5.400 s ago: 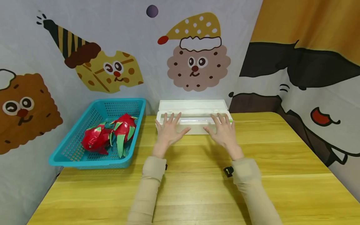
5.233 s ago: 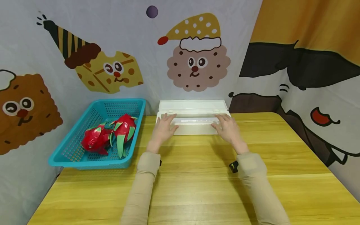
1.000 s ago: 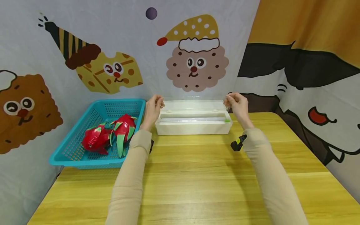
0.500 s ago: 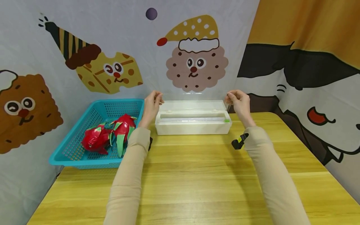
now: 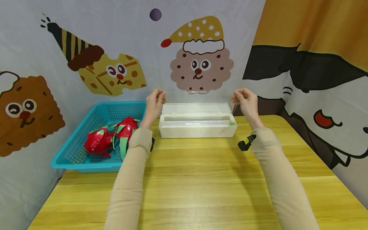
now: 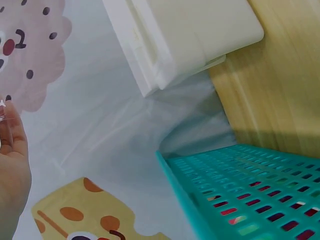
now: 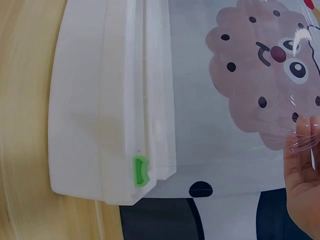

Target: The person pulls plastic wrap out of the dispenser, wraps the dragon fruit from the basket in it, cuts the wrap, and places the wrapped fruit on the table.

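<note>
A sheet of clear cling film (image 5: 196, 92) stretches between the two hands, its top edge glinting in front of the backdrop. Its left corner is pinched by the left hand (image 5: 155, 103), its right corner by the right hand (image 5: 248, 104). Below stands a white cling film dispenser (image 5: 198, 131) with its lid (image 5: 196, 107) tipped back. A green slide cutter (image 7: 141, 171) sits at the right end of its track. In the right wrist view the film gathers in creases at the fingertips (image 7: 301, 125).
A blue perforated basket (image 5: 66, 164) stands on the left of the wooden table (image 5: 195, 185), close to the left forearm. Red-and-green dragon fruits (image 5: 99, 142) lie inside it. A cartoon-printed cloth (image 5: 161, 67) hangs right behind the dispenser.
Earlier, both hands were spread open over the dispenser. Now they pinch the film, and over the last second they have lifted it higher and drawn slightly apart. The dispenser has stayed in place.
</note>
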Action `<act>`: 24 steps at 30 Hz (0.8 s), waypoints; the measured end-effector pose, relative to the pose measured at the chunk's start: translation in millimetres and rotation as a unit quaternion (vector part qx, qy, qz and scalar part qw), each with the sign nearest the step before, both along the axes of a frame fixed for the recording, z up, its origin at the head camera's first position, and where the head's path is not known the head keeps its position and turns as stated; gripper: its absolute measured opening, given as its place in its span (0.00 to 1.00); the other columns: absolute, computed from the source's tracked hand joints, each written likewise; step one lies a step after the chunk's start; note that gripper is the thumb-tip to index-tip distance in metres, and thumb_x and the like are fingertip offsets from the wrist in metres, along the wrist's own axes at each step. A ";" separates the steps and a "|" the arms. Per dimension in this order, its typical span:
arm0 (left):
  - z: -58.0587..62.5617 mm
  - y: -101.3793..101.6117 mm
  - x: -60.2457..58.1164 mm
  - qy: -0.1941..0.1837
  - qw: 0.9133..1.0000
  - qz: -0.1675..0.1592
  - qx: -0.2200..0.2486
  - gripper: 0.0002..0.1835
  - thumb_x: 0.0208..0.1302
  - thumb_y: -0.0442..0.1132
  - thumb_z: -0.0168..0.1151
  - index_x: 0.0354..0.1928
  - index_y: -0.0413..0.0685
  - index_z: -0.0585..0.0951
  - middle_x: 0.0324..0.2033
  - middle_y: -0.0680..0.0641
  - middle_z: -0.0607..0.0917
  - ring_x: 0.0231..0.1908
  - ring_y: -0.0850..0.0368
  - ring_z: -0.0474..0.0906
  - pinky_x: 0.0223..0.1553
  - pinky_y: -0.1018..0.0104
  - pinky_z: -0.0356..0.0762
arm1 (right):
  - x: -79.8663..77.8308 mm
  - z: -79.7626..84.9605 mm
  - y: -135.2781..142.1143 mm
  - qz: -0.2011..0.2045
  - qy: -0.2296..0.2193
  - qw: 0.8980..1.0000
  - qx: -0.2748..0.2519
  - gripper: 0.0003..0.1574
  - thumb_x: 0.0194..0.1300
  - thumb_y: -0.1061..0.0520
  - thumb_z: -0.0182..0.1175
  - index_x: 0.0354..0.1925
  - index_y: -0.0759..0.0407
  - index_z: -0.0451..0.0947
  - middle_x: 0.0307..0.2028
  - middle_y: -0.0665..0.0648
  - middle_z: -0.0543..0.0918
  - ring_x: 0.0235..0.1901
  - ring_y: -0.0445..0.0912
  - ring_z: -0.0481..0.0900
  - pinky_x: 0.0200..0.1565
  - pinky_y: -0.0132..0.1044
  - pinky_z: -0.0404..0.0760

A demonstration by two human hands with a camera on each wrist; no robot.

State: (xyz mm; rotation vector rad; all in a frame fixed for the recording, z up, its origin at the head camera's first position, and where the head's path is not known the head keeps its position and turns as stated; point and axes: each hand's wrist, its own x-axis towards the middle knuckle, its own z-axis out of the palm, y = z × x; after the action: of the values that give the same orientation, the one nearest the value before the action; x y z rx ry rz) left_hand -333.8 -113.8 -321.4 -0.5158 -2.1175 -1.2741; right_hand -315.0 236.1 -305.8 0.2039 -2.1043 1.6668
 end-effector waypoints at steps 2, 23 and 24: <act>2.2 -0.4 0.0 0.001 1.000 -0.001 0.002 0.15 0.71 0.38 0.49 0.41 0.29 0.76 0.27 0.34 0.82 0.29 0.45 0.82 0.32 0.71 0.81 | -0.2 1.8 0.1 0.000 -0.002 1.000 -0.004 0.17 0.68 0.54 0.53 0.45 0.68 0.76 0.28 0.44 0.81 0.29 0.37 0.81 0.37 0.25 0.82; 24.0 -1.3 6.0 0.028 0.999 -0.010 0.022 0.14 0.71 0.37 0.50 0.41 0.29 0.77 0.28 0.32 0.82 0.29 0.42 0.82 0.35 0.55 0.83 | 24.8 37.0 -10.8 0.021 0.025 0.999 -0.019 0.09 0.69 0.61 0.52 0.40 0.64 0.78 0.26 0.47 0.81 0.27 0.38 0.81 0.36 0.24 0.82; 24.9 -1.0 6.1 0.030 0.999 -0.010 0.022 0.14 0.71 0.37 0.49 0.41 0.29 0.77 0.29 0.31 0.82 0.29 0.41 0.82 0.35 0.54 0.83 | 24.5 37.7 -10.6 0.022 0.026 0.999 -0.020 0.10 0.69 0.61 0.52 0.40 0.65 0.78 0.26 0.47 0.81 0.27 0.38 0.81 0.36 0.23 0.82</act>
State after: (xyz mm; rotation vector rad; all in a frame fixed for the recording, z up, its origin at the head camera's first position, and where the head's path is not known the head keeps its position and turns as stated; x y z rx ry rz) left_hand -327.7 -114.8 -296.6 -0.5521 -2.0354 -1.2973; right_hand -290.5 225.4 -268.1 0.2795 -2.0401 1.7082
